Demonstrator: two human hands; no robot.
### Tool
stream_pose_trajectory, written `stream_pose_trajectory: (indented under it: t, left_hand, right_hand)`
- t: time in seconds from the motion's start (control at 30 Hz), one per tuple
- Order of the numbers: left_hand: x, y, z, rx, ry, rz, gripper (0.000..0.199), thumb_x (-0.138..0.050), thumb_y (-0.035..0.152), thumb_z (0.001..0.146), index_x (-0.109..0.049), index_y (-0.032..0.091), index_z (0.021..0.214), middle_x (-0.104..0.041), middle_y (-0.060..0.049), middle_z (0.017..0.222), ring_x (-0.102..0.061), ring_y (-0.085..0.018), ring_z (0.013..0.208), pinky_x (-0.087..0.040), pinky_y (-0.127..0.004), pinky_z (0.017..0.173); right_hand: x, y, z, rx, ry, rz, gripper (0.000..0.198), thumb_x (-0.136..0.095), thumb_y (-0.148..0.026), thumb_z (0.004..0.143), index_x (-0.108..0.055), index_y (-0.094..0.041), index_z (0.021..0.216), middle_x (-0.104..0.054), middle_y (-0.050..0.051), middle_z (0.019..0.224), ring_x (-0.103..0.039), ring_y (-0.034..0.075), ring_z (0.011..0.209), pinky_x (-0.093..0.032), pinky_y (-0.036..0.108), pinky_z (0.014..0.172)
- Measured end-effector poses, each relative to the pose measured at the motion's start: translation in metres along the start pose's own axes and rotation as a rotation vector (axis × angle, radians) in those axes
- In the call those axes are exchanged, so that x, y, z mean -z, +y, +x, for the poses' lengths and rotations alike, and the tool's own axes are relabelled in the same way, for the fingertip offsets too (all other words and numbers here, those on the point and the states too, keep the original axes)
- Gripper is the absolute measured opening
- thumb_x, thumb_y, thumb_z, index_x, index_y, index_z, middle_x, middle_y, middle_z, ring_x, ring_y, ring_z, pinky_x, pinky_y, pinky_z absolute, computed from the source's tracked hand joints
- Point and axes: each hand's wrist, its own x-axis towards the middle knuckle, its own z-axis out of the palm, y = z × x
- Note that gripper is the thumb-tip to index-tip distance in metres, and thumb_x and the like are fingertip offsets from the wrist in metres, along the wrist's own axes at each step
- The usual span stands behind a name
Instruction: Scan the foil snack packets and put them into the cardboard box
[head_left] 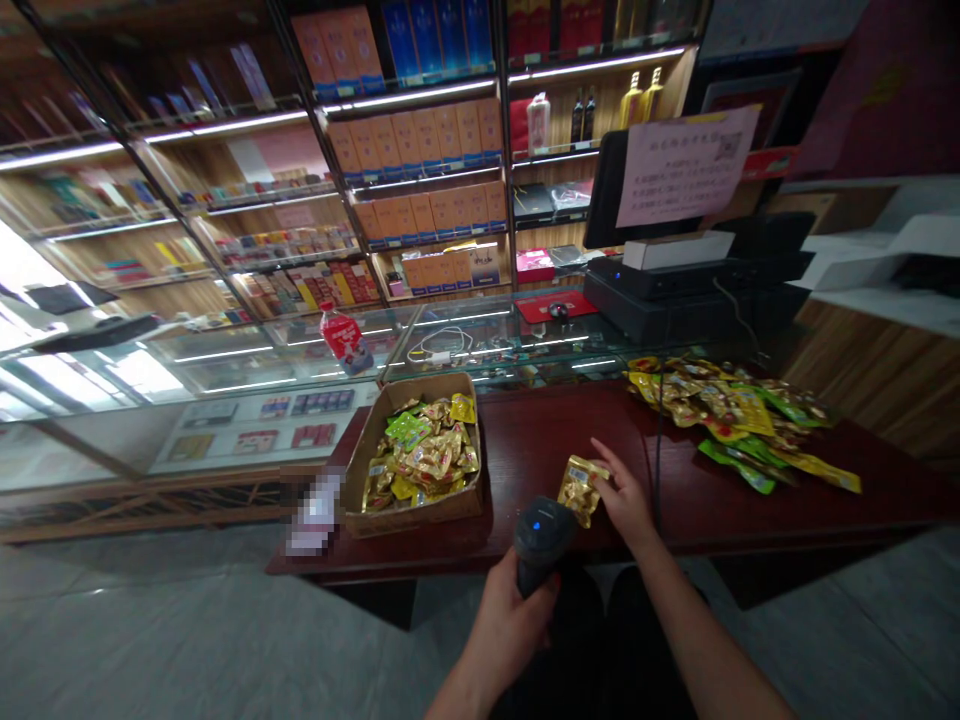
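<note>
My left hand point(517, 605) is wrapped around the handle of a dark barcode scanner point(546, 530), which has a small blue light on top. Just right of the scanner head, a gold foil snack packet point(580, 488) lies at the near part of the dark red table. With its fingers at the packet's right edge, my right hand point(624, 505) grips it, the index finger stretched out. A cardboard box point(412, 518) full of gold, yellow and green packets point(431, 450) stands to the left. More packets point(712, 400) are heaped on the table's right side.
A glass counter point(480, 345) runs behind the table point(525, 430), with a red-labelled bottle point(345, 338), a white cable point(441, 355) and a mouse point(558, 312) on it. A monitor point(607, 190) bearing a paper notice stands at right. A dark cable point(658, 460) hangs across the table.
</note>
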Motion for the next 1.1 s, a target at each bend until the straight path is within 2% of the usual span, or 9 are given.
stream_pose_trajectory:
  t: [0.1,0.33,0.57,0.63,0.73,0.87,0.93,1.0,1.1]
  left_hand:
    - [-0.001,0.001,-0.001,-0.004,-0.005,0.01,0.026,-0.065,0.035,0.082,-0.056,0.017,0.098,-0.05,0.009,0.054,-0.046,-0.008,0.036,-0.037,-0.018,0.034]
    - [-0.004,0.006,-0.001,0.011,0.009,0.012,0.02,-0.064,0.032,0.081,-0.055,0.018,0.091,-0.048,0.01,0.052,-0.044,-0.007,0.035,-0.037,-0.017,0.034]
    - [0.002,-0.005,-0.003,0.047,0.078,-0.093,0.03,-0.068,0.041,0.077,-0.053,0.018,0.092,-0.049,0.01,0.05,-0.041,-0.008,0.032,-0.034,-0.018,0.031]
    - [0.007,-0.011,-0.004,0.052,0.095,-0.129,0.033,-0.068,0.043,0.077,-0.053,0.019,0.092,-0.049,0.01,0.049,-0.041,-0.007,0.032,-0.035,-0.018,0.031]
    - [0.013,-0.016,-0.007,0.042,0.107,-0.155,0.035,-0.069,0.046,0.077,-0.053,0.019,0.092,-0.05,0.009,0.049,-0.042,-0.008,0.032,-0.035,-0.018,0.031]
    - [0.02,-0.013,-0.009,0.035,0.141,-0.132,0.04,-0.071,0.052,0.075,-0.054,0.018,0.088,-0.049,0.009,0.046,-0.041,-0.008,0.032,-0.033,-0.018,0.031]
    - [0.022,-0.012,-0.009,0.036,0.142,-0.124,0.042,-0.072,0.055,0.074,-0.055,0.018,0.087,-0.048,0.009,0.045,-0.04,-0.008,0.031,-0.033,-0.019,0.032]
    - [0.024,-0.012,-0.009,0.032,0.135,-0.13,0.044,-0.073,0.057,0.073,-0.055,0.019,0.086,-0.048,0.009,0.044,-0.04,-0.008,0.032,-0.032,-0.019,0.033]
    - [0.026,-0.014,-0.008,0.047,0.157,-0.144,0.042,-0.074,0.055,0.073,-0.057,0.018,0.085,-0.048,0.008,0.045,-0.041,-0.008,0.034,-0.031,-0.019,0.035]
  right_hand:
    - [0.0,-0.002,0.0,-0.039,0.013,0.03,0.065,-0.058,-0.031,0.083,-0.051,-0.02,0.147,-0.074,0.008,0.111,-0.071,0.021,0.086,-0.058,0.032,0.072]
    - [0.0,0.003,0.002,-0.001,-0.022,-0.002,0.067,-0.059,-0.035,0.085,-0.047,-0.021,0.15,-0.075,0.007,0.111,-0.072,0.021,0.094,-0.058,0.034,0.083]
    - [-0.001,-0.003,0.023,-0.219,0.024,0.086,0.055,-0.073,-0.044,0.073,-0.072,-0.02,0.122,-0.078,0.01,0.112,-0.075,0.027,0.092,-0.064,0.036,0.069]
    - [-0.019,-0.021,0.039,-0.226,0.026,0.17,0.051,-0.076,-0.04,0.073,-0.073,-0.02,0.12,-0.077,0.01,0.115,-0.075,0.027,0.094,-0.064,0.038,0.073]
    - [-0.076,-0.06,0.069,-0.175,-0.059,0.201,0.047,-0.071,-0.031,0.079,-0.069,-0.021,0.125,-0.076,0.01,0.117,-0.074,0.026,0.097,-0.064,0.039,0.077]
    - [-0.163,-0.096,0.112,-0.126,-0.186,0.051,0.041,-0.06,-0.027,0.089,-0.063,-0.021,0.129,-0.077,0.005,0.11,-0.074,0.019,0.089,-0.064,0.037,0.077]
    - [-0.179,-0.096,0.127,-0.107,-0.199,-0.069,0.038,-0.059,-0.029,0.092,-0.063,-0.02,0.128,-0.077,0.005,0.112,-0.073,0.017,0.092,-0.062,0.036,0.079]
    - [-0.168,-0.086,0.136,-0.089,-0.159,-0.213,0.036,-0.059,-0.029,0.093,-0.064,-0.016,0.126,-0.076,0.008,0.116,-0.071,0.019,0.1,-0.059,0.037,0.088]
    - [-0.108,-0.063,0.139,-0.049,-0.021,-0.476,0.04,-0.057,-0.024,0.091,-0.065,-0.007,0.126,-0.067,0.02,0.131,-0.06,0.03,0.123,-0.043,0.045,0.11]
